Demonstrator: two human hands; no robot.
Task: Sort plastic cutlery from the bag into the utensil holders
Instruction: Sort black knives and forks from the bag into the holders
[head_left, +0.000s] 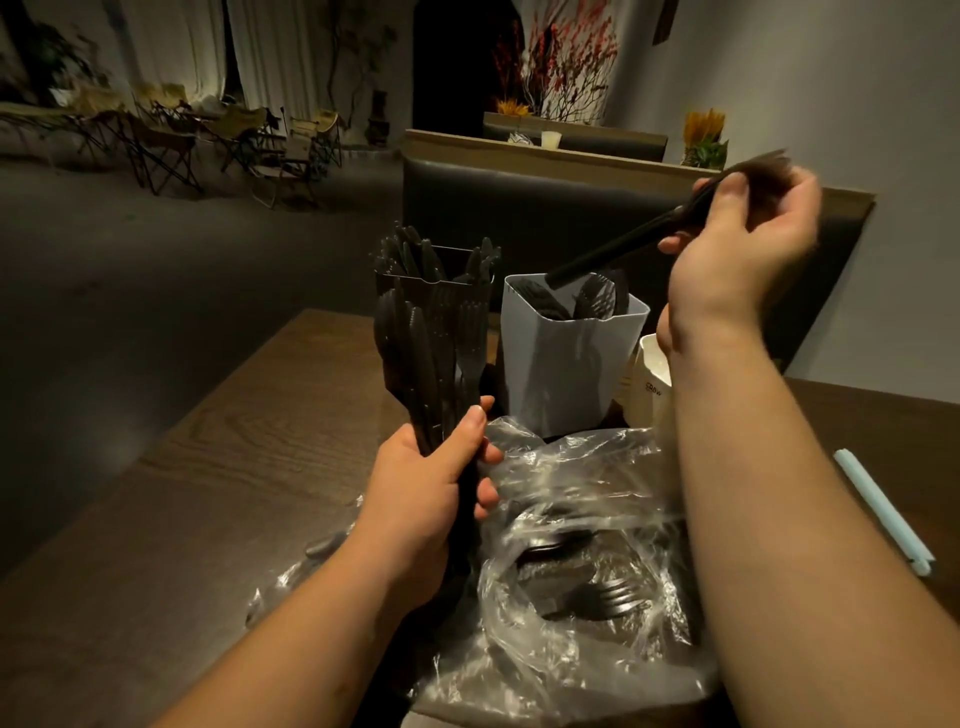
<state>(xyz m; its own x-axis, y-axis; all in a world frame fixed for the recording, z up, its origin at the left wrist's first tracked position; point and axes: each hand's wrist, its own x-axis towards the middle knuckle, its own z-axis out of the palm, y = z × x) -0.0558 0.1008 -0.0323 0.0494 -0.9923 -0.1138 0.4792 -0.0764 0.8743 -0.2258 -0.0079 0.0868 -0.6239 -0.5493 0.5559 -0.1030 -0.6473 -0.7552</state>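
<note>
Your left fingers (475, 441) wrap the handles of an upright bundle of black plastic cutlery (431, 353). Your right fingers (727, 208) pinch one slanted black piece (623, 249), its lower end at the mouth of the white holder (566, 374) below them. A clear holder (436, 278) full of cutlery stands beyond the bundle. The crumpled clear bag (571, 499), just below your left fingers, holds black forks (602, 595).

Left hand (421, 483) grips bundle of black plastic cutlery (431, 353) upright. Right hand (737, 244) pinches one black piece (618, 249), handle end over white holder (566, 358). Clear bag (587, 571) on table (234, 467).
</note>
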